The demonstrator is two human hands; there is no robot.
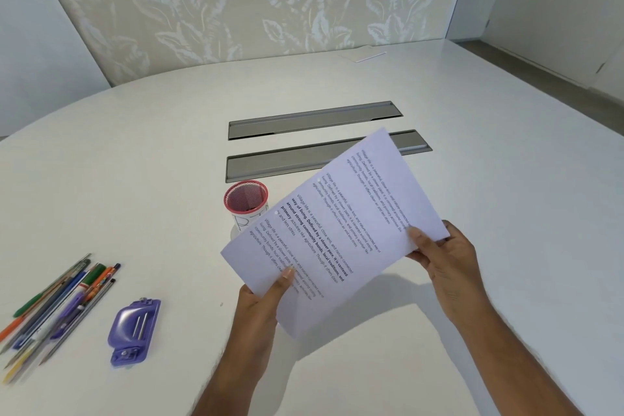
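Printed sheet point(337, 230) is held up off the white table point(135, 162), tilted, just right of the pink mesh cup point(245, 203). Its left edge covers part of the cup's right side. Text paras run diagonally across the page, one of them partly in bold. Two pale dots near the edge facing the cup look like punched holes, but it's too blurred there to be sure.

Left hand point(266, 294) pinches the sheet's near edge, nearer the person than the cup & a bit right of it. Its thumb point(287, 275) lies flat on the printed face; the other fingers are hidden under the paper. Right hand point(445, 260) pinches the corner farthest right of the cup, thumb on top, fingers behind the sheet. Both grips are closed on the paper; neither hand touches the table.

Rest, all placed from the cup:
- Purple hole punch point(135, 331) lies nearer the person & to the left, well apart.
- Bunch of pens & pencils point(57, 307) lies further left again, past the punch.
- Two grey recessed strips sit in the tabletop behind the cup. The near strip point(280, 162) is just behind it, w/ its right part covered by the sheet. The far strip point(314, 120) lies behind that.
- A thin white pad point(364, 54) lies far behind & to the right, close to the leaf-patterned wall panel point(236, 3).
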